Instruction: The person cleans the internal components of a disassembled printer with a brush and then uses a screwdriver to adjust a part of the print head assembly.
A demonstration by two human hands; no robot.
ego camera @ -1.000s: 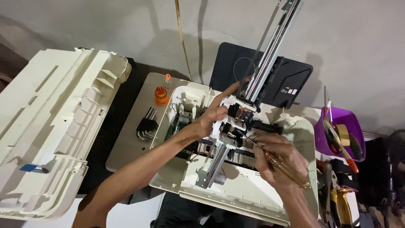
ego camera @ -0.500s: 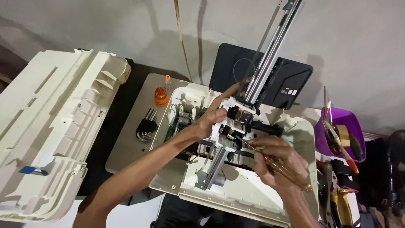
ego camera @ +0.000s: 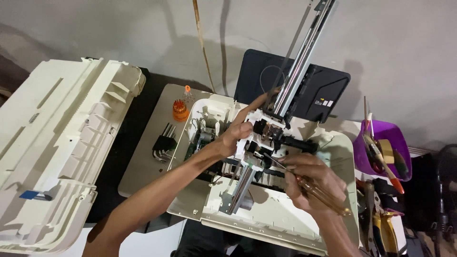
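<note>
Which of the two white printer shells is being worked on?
The open printer base in the middle, under both hands; the cover lies untouched at the left.

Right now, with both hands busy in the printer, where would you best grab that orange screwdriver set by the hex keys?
Grip the orange screwdriver set around its round body, coming from the left or from above. It stands upright on the grey board, with hex keys below it and the printer base close on its right.

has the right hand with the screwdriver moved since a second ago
Yes, slightly. The right hand holding the amber-handled screwdriver has shifted a little up, toward the black carriage block in the opened white printer body.
</note>
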